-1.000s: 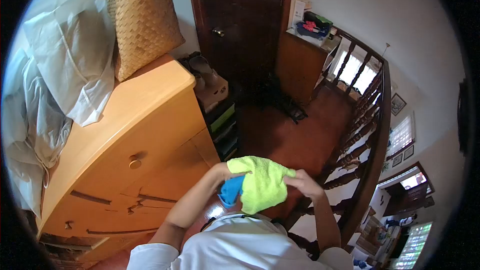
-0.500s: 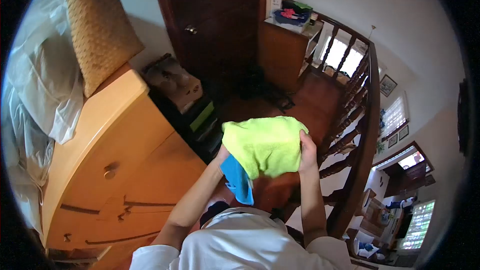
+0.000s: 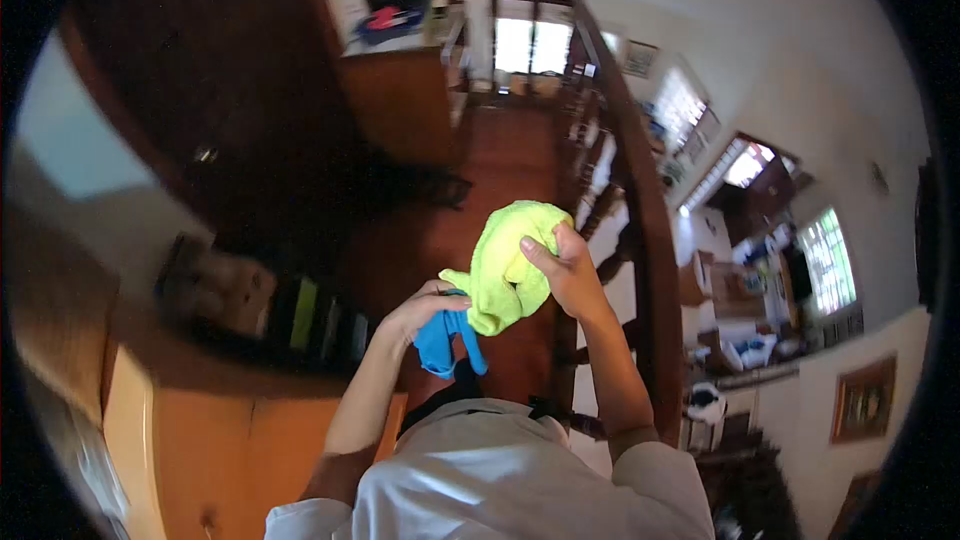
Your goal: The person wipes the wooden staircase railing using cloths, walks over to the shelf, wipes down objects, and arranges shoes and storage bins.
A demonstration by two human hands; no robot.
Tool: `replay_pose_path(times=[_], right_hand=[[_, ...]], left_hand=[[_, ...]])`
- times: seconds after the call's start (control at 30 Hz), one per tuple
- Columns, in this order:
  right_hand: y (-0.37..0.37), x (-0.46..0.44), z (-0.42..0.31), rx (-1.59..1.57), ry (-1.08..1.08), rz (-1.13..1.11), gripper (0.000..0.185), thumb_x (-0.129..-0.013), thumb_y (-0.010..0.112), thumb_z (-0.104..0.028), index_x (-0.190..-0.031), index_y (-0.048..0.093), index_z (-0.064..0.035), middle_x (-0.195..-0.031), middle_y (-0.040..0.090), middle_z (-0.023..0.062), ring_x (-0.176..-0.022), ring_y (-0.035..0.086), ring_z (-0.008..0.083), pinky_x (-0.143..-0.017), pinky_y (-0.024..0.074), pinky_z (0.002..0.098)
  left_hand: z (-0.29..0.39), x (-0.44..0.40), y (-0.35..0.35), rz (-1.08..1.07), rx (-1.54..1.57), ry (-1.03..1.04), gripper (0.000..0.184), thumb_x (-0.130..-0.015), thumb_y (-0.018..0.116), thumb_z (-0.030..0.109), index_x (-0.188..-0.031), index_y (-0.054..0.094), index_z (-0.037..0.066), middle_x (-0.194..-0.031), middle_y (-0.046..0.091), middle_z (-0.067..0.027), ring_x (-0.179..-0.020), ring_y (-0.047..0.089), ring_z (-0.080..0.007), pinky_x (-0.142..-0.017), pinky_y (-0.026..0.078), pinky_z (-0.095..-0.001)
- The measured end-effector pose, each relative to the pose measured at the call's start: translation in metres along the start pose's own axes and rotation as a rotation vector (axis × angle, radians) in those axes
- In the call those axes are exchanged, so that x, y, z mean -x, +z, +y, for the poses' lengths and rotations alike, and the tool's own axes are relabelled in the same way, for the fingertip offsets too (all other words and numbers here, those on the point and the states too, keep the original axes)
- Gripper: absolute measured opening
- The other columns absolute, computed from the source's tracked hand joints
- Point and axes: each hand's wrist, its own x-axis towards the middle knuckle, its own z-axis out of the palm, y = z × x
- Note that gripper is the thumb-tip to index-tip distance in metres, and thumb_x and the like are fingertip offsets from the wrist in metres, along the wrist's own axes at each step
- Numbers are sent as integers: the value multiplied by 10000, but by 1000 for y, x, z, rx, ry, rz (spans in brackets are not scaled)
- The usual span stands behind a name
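A bunched yellow-green cloth (image 3: 508, 265) hangs between my two hands in front of my body. My right hand (image 3: 565, 265) grips its upper right side, with the thumb on top. At the cloth's lower left edge is my left hand (image 3: 428, 310), its fingers closed round a blue cloth (image 3: 442, 342) that dangles below them. The left fingertips touch the yellow-green cloth too.
A wooden railing (image 3: 650, 240) runs along my right, with a lower room beyond it. At the left are a dark door (image 3: 200, 70), a shelf with a box (image 3: 225, 290) and an orange-brown dresser (image 3: 200, 440). A wooden cabinet (image 3: 400, 105) stands ahead.
My view has turned right, so the dresser and door have shifted left. The yellow-green cloth, spread out half a second ago, is now bunched, and my right hand has moved a little left.
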Motion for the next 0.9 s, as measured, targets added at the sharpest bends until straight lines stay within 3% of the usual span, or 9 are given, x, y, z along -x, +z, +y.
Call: replay_pose_path(times=[0.2,0.3,0.43,0.57,0.6,0.7,0.77,0.83,0.9], right_hand=[[-56,20,-53,428,11,520,223,-770,656,-184,-816,598,27,-692,613,89,-619,544,108,-563,439,281],[-87,34,-58,654,-1,830,258,-723,700,-217,-780,623,22,-672,621,127,-566,553,140,-561,448,292],[-176,57,5,1044,441,1217,515,-708,624,-479,-834,618,21,-756,629,194,-722,620,307,-665,467,374],[-206,100,125,1042,1001,1061,757,-757,489,-565,-1221,379,23,-1195,457,256,-1108,449,380,-916,349,434],[-189,96,128,1108,1114,1010,835,-761,486,-554,-1323,185,-15,-1349,259,241,-1218,286,415,-990,215,502],[-173,84,152,1393,935,1240,793,-757,550,-460,-1323,212,-18,-1356,244,225,-1253,210,408,-988,160,561],[-133,35,121,1490,439,1137,600,-757,589,-280,-1237,367,5,-1253,383,241,-1146,381,373,-937,292,486],[-97,-26,122,866,258,767,408,-763,621,-266,-1079,547,-19,-1009,593,135,-937,557,280,-835,421,345],[-36,-77,84,186,326,221,556,-769,634,-368,-1176,483,-21,-1083,562,99,-1028,498,197,-901,373,322]], left_hand=[[92,-45,14,-463,227,65,338,-660,598,83,-976,586,-38,-905,627,-130,-809,607,-203,-762,469,-313],[122,-95,18,-476,42,85,309,-751,613,184,-975,582,-26,-877,629,-90,-730,607,-159,-687,484,-283],[126,-132,15,-161,-310,148,384,-723,682,128,-1050,553,-27,-931,594,-88,-784,576,-141,-695,469,-261],[105,-152,-24,-211,-265,175,401,-725,645,51,-1110,540,18,-990,580,-88,-838,572,-169,-734,467,-282],[100,-160,-32,-185,-237,224,365,-745,599,9,-1104,549,47,-985,580,-85,-839,571,-161,-730,467,-283],[122,-153,-32,-196,-89,235,312,-772,563,-6,-1080,563,47,-969,582,-72,-846,561,-144,-744,458,-275],[139,-150,-37,-166,-62,290,290,-792,551,8,-1079,563,52,-953,589,-58,-846,560,-130,-758,456,-267],[154,-149,-44,-172,-45,438,282,-801,560,37,-1082,560,57,-934,594,-45,-836,566,-122,-768,457,-264],[162,-144,-51,-165,15,460,279,-811,561,67,-1090,558,54,-948,596,-45,-839,571,-118,-773,460,-264]])
